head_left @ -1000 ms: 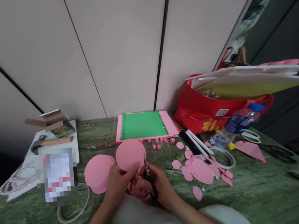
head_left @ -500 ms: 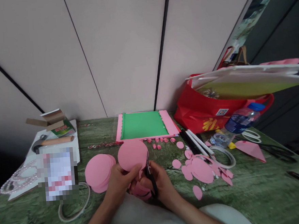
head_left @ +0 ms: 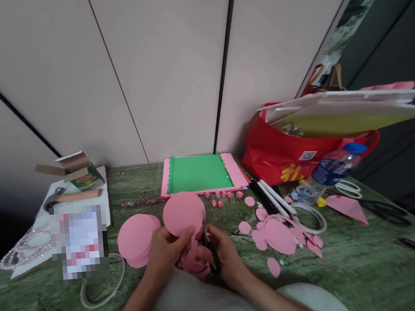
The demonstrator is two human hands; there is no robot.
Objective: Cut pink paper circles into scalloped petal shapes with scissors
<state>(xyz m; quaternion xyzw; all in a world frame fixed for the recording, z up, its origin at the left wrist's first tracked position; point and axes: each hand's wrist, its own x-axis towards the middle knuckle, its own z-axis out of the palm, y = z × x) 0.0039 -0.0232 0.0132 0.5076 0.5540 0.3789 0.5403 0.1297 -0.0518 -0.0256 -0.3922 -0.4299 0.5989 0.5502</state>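
My left hand [head_left: 169, 248] pinches the lower edge of a round pink paper disc [head_left: 183, 214], thumb on top. In my right hand [head_left: 223, 254] is a pair of scissors [head_left: 210, 250] with black handles; its blades point up along the disc's right edge. A curled pink paper strip [head_left: 194, 263] hangs below, between the two hands. Left of my left hand lies a stack of pink paper discs [head_left: 137, 238]. To the right of my right hand are loose pink paper scraps [head_left: 280, 235] and small ovals. The fingertips under the paper are partly hidden.
Green and pink paper sheets [head_left: 200, 173] lie at the back by the wall. Small pink rolled pieces [head_left: 224, 194] sit before them. Tape rolls [head_left: 104, 302] flank both sides. At right stand a water bottle [head_left: 331, 173] and red bag [head_left: 264, 147]; at left, an opened box [head_left: 88, 178].
The scissors have shifted slightly against the disc's right edge, and the disc has tilted up a little. The strip below hangs lower and shows more. Both hands keep their hold.
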